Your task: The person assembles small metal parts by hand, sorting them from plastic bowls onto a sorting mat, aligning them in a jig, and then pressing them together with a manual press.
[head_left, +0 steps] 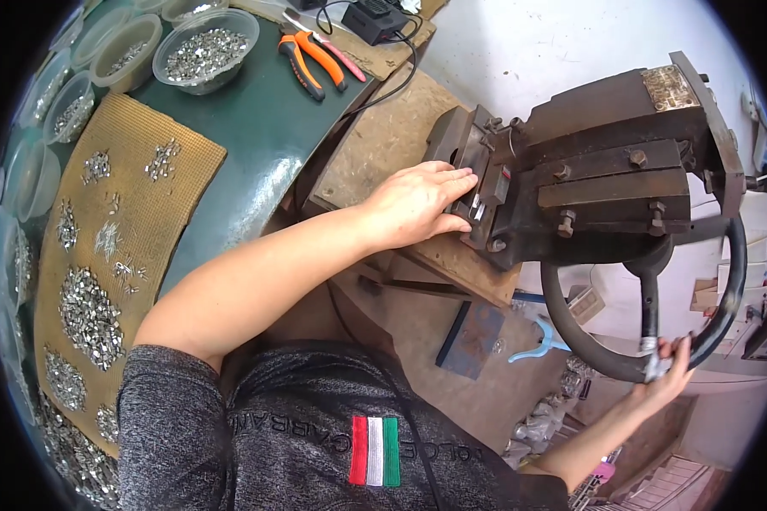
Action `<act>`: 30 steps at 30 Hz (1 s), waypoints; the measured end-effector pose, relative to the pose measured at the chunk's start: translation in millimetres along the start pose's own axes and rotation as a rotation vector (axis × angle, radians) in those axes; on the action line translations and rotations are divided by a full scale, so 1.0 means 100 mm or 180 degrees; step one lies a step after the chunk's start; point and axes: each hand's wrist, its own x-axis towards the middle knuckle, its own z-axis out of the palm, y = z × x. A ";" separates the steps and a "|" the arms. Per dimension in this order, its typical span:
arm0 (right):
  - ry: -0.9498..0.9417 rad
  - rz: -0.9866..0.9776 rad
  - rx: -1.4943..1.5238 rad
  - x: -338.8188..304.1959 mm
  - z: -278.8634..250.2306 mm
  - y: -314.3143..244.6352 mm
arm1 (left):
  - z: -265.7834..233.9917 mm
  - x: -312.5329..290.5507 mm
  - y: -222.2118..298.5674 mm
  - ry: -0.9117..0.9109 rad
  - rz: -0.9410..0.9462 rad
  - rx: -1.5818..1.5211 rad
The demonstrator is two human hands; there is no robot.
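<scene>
My left hand (418,200) reaches to the die area of a dark, oily hand press (614,162). Its fingers lie stretched over the metal die block (483,183), with the thumb apart below them. A small bright metal piece (479,207) shows in the die beside the fingertips; whether I touch it is unclear. Low on the right, my right hand (666,375) grips the press's large black handwheel (562,319), where a spoke wrapped in pale tape (654,362) meets the rim.
On the green table (247,162), a tan textured mat (166,162) bears several piles of small metal parts (89,315). Plastic bowls (204,51) of similar parts line the far left. Orange-handled pliers (311,60) lie near the table edge. The press stands on a wooden bench (375,128).
</scene>
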 end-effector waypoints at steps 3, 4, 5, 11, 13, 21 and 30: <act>0.0142 0.0522 -0.0021 0.54 0.09 -0.23 | 0.01 0.03 0.01 -0.0016 0.0026 0.0039; -0.0239 0.0675 0.0251 0.84 -0.11 -0.22 | 0.00 0.01 -0.01 0.0001 0.0038 0.0020; -0.0528 0.0781 0.0189 1.03 -0.16 -0.33 | -0.01 0.02 0.00 0.0042 0.0047 0.0000; 0.0822 -0.0374 0.0154 -0.56 0.35 0.45 | 0.01 0.00 -0.01 0.0142 0.0102 0.0134; 0.0929 -0.0920 0.0314 -0.91 0.61 0.63 | 0.03 0.01 0.00 0.0131 0.0135 0.0019; -0.0033 0.0475 0.0295 0.60 -0.08 -0.18 | -0.01 0.00 0.00 0.0086 0.0085 0.0048; 0.1145 -0.0959 0.0254 -0.92 0.68 0.77 | 0.00 0.03 0.05 0.0109 0.0093 0.0065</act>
